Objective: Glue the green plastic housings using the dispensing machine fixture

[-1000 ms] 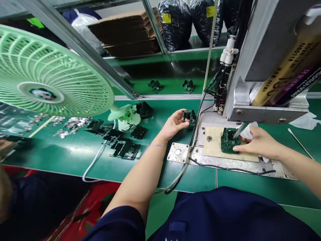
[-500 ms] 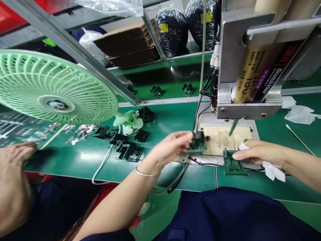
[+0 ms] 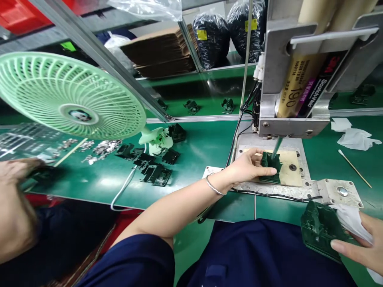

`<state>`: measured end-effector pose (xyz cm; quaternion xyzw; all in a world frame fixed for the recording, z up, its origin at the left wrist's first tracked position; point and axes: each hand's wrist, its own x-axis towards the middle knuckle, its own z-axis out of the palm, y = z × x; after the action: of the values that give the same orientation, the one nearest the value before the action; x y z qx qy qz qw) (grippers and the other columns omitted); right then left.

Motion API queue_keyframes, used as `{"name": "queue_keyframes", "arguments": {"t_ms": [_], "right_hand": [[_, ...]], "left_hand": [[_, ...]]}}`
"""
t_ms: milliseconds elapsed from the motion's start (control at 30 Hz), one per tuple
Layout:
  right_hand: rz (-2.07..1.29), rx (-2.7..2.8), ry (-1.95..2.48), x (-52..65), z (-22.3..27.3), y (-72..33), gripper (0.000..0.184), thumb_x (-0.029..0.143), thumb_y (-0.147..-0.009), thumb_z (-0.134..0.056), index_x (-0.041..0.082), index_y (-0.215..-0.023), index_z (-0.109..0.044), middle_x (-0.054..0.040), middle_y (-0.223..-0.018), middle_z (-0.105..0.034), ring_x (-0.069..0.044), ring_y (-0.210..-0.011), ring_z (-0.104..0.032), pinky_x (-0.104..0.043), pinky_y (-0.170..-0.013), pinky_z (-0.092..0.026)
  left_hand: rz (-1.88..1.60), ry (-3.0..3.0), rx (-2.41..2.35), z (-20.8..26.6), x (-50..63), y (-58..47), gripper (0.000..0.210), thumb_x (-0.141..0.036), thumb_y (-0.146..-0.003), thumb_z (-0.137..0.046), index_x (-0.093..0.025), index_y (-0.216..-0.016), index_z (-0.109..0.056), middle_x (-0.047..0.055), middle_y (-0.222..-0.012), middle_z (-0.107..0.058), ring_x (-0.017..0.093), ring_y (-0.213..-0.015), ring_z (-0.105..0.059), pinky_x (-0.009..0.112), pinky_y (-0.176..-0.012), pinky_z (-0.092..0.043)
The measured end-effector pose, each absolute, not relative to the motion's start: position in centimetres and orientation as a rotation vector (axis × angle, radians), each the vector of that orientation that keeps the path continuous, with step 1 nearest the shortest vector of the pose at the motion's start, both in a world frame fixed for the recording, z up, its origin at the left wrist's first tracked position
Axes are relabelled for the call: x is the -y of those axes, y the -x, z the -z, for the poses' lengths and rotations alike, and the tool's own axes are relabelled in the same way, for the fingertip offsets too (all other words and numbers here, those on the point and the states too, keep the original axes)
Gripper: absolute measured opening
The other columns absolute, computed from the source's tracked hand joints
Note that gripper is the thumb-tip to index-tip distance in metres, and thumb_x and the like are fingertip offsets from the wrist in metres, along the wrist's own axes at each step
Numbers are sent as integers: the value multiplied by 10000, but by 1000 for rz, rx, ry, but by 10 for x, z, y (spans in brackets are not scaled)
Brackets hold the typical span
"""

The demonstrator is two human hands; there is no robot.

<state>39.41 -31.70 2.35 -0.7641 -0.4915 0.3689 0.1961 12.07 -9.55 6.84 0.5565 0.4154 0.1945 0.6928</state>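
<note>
My left hand (image 3: 249, 166) grips a small dark green plastic part (image 3: 271, 165) between thumb and fingers. That part sits on the cream fixture plate (image 3: 292, 177), right under the dispenser nozzle (image 3: 278, 145); whether the tip touches it I cannot tell. At the lower right, my right hand (image 3: 356, 241) is closed on a second green plastic part (image 3: 320, 229), tilted near my lap. A crumpled white tissue (image 3: 354, 219) is also in that hand. Above the nozzle hang adhesive cartridges (image 3: 302, 85) in a metal holder (image 3: 295, 126).
Several dark plastic parts (image 3: 155, 173) lie left of the fixture, near a green fan (image 3: 72, 95). A co-worker's hand (image 3: 18, 171) is at far left. A metal button block (image 3: 341, 191), a cotton swab (image 3: 354, 168) and tissues (image 3: 357, 138) are on the right.
My left hand has moved right, bringing its part onto the fixture under the nozzle. My right hand has drawn its part away, down and to the right. The view has shifted slightly.
</note>
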Motion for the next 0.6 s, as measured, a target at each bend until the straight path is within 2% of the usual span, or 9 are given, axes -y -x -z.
{"name": "queue_keyframes", "arguments": {"t_ms": [67, 233, 300, 400, 467, 500, 533, 567, 600], "right_hand": [[-891, 1398, 2085, 325, -25, -391, 590, 703, -721, -652, 238, -1082, -666, -74, -870, -707, -337, -799, -709, -412, -663, -640], [-672, 1735, 1754, 301, -37, -373, 528, 515, -785, -731, 235, -1210, -595, -101, -1210, -637, -288, -983, -701, -288, -706, -639], [-529, 1772, 1700, 291, -38, -367, 547, 483, -801, -721, 239, -1260, -551, -111, -1296, -578, -284, -1078, -665, -292, -725, -633], [-257, 1808, 1623, 290, -34, -369, 622, 471, -833, -666, 212, -1368, -485, -138, -1325, -567, -326, -1141, -622, -400, -871, -591], [-189, 1798, 1619, 298, -30, -377, 646, 475, -882, -597, 196, -1439, -427, -152, -1344, -563, -267, -876, -684, -411, -803, -584], [-209, 1773, 1645, 302, -27, -381, 644, 477, -908, -559, 195, -1465, -400, -154, -1339, -570, -196, -664, -645, -382, -684, -577], [-247, 1742, 1678, 307, -25, -385, 642, 482, -929, -523, 194, -1484, -379, -154, -1317, -586, -132, -494, -537, -353, -557, -536], [-278, 1719, 1707, 310, -23, -388, 641, 491, -943, -495, 191, -1495, -367, -151, -1285, -605, -96, -408, -436, -337, -473, -484], [-279, 1709, 1725, 312, -22, -390, 640, 501, -950, -480, 187, -1496, -367, -148, -1256, -621, -95, -392, -417, -336, -450, -464]], "left_hand": [[-521, -1476, -917, -60, 94, -122, 672, -309, -648, -905, -194, -1188, -521, 50, -997, -589, 117, -775, -566, 260, -686, -497], [-494, -1796, -963, -44, 94, -120, 730, -410, -763, -807, -156, -1338, -436, 131, -1098, -608, 197, -880, -611, 339, -753, -545], [-496, -1979, -1020, -46, 100, -111, 861, -485, -778, -786, -146, -1443, -356, 191, -1249, -572, 261, -1026, -619, 416, -870, -553], [-720, -2447, -1112, -54, 117, -82, 906, -499, -831, -740, -168, -1526, -262, 222, -1476, -424, 352, -1326, -458, 509, -1066, -455], [-899, -2708, -1189, -55, 129, -54, 741, -414, -884, -701, -190, -1499, -352, 193, -1471, -458, 357, -1364, -424, 521, -1103, -417], [-956, -2781, -1231, -53, 134, -40, 675, -362, -898, -691, -189, -1480, -394, 187, -1444, -493, 353, -1351, -448, 514, -1103, -418], [-982, -2820, -1267, -49, 138, -27, 643, -322, -904, -683, -177, -1470, -416, 189, -1416, -524, 351, -1334, -475, 502, -1098, -426], [-980, -2841, -1298, -43, 142, -15, 636, -296, -907, -675, -161, -1473, -418, 196, -1395, -543, 351, -1324, -493, 490, -1093, -434], [-961, -2852, -1327, -36, 145, -6, 652, -285, -908, -672, -142, -1484, -403, 207, -1387, -549, 355, -1326, -498, 482, -1091, -439]]}}
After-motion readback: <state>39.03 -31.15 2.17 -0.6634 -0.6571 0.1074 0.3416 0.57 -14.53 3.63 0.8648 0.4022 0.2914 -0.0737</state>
